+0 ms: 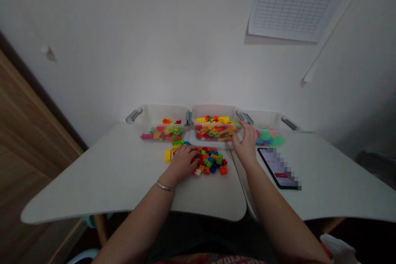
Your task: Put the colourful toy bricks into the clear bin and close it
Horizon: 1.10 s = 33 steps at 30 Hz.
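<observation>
My left hand [184, 160] lies at the left side of a loose pile of colourful building bricks [212, 160]. Its fingers and thumb are apart and cupped against the bricks, and part of the pile is hidden under it. My right hand [247, 145] is at the right front corner of the middle clear plastic box [213, 111], thumb at the front and fingers by the side, closed around that corner. Inside this box are many bricks, mostly yellow, orange and red. A yellow brick [167, 155] stands just left of my left hand.
Another clear box [148, 112] with bricks stands on the left, and a third box [267, 116] with green, blue and pink pieces on the right. A phone [278, 169] lies right of my right forearm. Two white tabletops [123, 173] meet at a seam, against a wall.
</observation>
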Available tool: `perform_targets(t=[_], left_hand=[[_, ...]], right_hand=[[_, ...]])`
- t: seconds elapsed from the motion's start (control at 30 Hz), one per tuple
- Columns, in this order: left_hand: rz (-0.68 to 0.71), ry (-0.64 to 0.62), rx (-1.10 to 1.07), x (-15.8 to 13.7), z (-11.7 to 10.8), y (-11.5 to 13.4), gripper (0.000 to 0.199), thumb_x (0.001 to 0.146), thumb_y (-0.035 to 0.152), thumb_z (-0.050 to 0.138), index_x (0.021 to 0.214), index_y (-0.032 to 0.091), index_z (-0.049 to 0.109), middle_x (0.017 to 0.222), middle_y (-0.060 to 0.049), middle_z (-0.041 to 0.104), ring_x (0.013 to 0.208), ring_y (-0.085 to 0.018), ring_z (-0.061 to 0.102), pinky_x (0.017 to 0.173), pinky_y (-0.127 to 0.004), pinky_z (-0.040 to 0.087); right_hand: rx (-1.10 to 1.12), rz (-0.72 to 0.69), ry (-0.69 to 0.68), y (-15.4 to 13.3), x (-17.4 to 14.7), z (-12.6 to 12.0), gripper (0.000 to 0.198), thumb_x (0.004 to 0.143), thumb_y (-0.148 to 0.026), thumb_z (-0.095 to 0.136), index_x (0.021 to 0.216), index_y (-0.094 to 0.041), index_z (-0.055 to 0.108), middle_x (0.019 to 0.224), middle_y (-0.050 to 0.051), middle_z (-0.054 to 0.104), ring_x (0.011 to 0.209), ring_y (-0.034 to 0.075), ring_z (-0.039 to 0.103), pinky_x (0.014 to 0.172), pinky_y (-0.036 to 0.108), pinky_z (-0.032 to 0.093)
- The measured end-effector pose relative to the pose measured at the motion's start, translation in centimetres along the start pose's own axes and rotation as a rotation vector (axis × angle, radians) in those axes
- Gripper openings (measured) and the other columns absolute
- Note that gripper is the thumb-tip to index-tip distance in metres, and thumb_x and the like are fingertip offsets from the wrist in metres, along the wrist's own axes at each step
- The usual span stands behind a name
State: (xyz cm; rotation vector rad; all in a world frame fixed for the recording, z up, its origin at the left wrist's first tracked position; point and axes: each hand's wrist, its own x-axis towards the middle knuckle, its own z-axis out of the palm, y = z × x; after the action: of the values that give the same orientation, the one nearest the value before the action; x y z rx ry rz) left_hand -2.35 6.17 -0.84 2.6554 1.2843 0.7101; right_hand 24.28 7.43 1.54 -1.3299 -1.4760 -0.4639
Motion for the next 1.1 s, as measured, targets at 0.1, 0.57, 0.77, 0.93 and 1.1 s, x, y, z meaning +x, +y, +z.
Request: perform_targets(t=[0.1, 0.57, 0.77, 0.93, 1.1], left_hand=[[-0.006, -0.003, 0.0, 0.0, -0.1, 0.1, 0.026, 0.091, 0.025, 0.055, 0.112, 0.024, 0.07, 0.126, -0.006, 0.066, 0.119, -0.025, 0.055, 0.109, -0.048, 0.037], [0.004, 0.009, 0.004, 0.0, -0.3, 0.4, 0.024, 0.091, 0.024, 0.055, 0.109, 0.023, 0.07, 0.124, -0.006, 0.067, 0.116, -0.026, 0.056, 0.106, -0.048, 0.04], [0.0, 0.015, 0.0, 0.0, -0.2, 0.4, 0.024, 0.09, 0.024, 0.055, 0.108, 0.023, 0.071, 0.123, -0.006, 0.067, 0.117, -0.026, 0.056, 0.107, -0.047, 0.039], [0.007, 0.006, 0.003, 0.0, -0.2, 0.4, 0.024, 0.091, 0.024, 0.054, 0.108, 0.024, 0.071, 0.123, -0.006, 0.067, 0.116, -0.025, 0.056, 0.105, -0.047, 0.04], [0.003, 0.004, 0.005, 0.1, -0.2, 0.3, 0.024, 0.091, 0.024, 0.054, 0.109, 0.023, 0.071, 0.123, -0.007, 0.067, 0.117, -0.026, 0.056, 0.105, -0.047, 0.04]], right_hand=[[0.083, 0.017, -0.022, -0.2, -1.2, -1.1, 0.031, 0.085, -0.03, 0.051, 0.112, -0.02, 0.062, 0.115, 0.013, 0.065, 0.113, 0.028, 0.055, 0.1, 0.051, 0.043], [0.346, 0.05, -0.597, 0.1, -5.2, -0.9, 0.023, 0.08, -0.035, 0.066, 0.098, -0.023, 0.073, 0.103, 0.007, 0.074, 0.1, 0.026, 0.066, 0.09, 0.043, 0.052], [0.349, -0.02, -0.627, -0.2, -5.5, -1.0, 0.019, 0.075, -0.032, 0.074, 0.092, -0.023, 0.073, 0.11, 0.009, 0.072, 0.108, 0.027, 0.064, 0.096, 0.046, 0.05], [0.387, -0.012, -0.592, -0.5, -5.4, -1.0, 0.016, 0.077, -0.03, 0.071, 0.091, -0.023, 0.072, 0.107, 0.008, 0.073, 0.105, 0.026, 0.065, 0.094, 0.045, 0.052], [0.359, 0.047, -0.352, -0.9, -4.9, -1.4, 0.019, 0.081, -0.035, 0.064, 0.095, -0.022, 0.07, 0.092, 0.007, 0.072, 0.089, 0.023, 0.066, 0.085, 0.041, 0.055]])
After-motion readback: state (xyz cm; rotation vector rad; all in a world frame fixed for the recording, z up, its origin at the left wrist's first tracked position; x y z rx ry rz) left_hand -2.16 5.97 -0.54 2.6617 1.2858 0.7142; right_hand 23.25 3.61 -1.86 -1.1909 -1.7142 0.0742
